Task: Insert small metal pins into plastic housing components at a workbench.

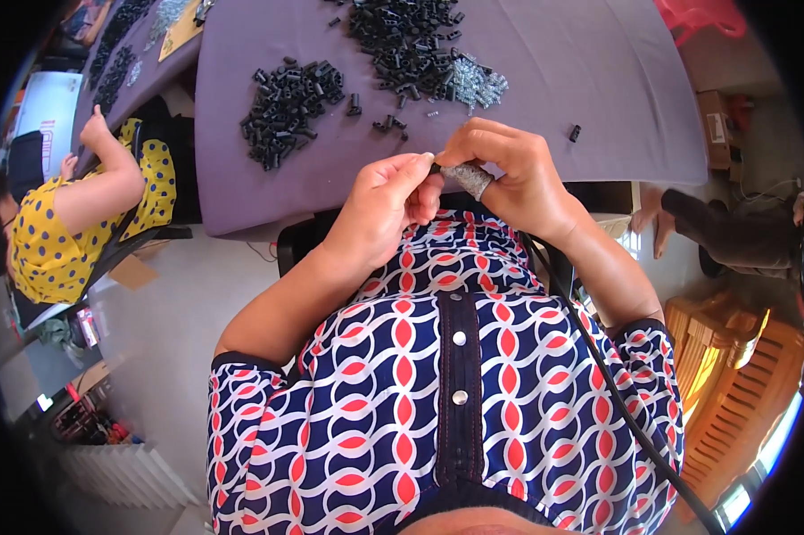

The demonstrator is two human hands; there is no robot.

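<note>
In front of my body, over the table's near edge, my left hand [386,203] and my right hand [519,169] meet with fingertips pinched. Between them shows a small black plastic piece [435,168], mostly hidden by the fingers. A grey wrap [470,179] covers one digit of my right hand. Just beyond my hands, small black tubular parts form a pile [288,111] on the left and a larger pile [402,45] farther back. Against the larger one lies a heap of tiny silvery pieces [478,83], perhaps springs.
The table [562,53] has a purple-grey cloth. One loose black part [575,133] lies to the right. At the left sits a person in yellow dotted clothing [54,223]. A wooden chair [732,383] stands at the lower right. A black cable [611,374] runs down across my front.
</note>
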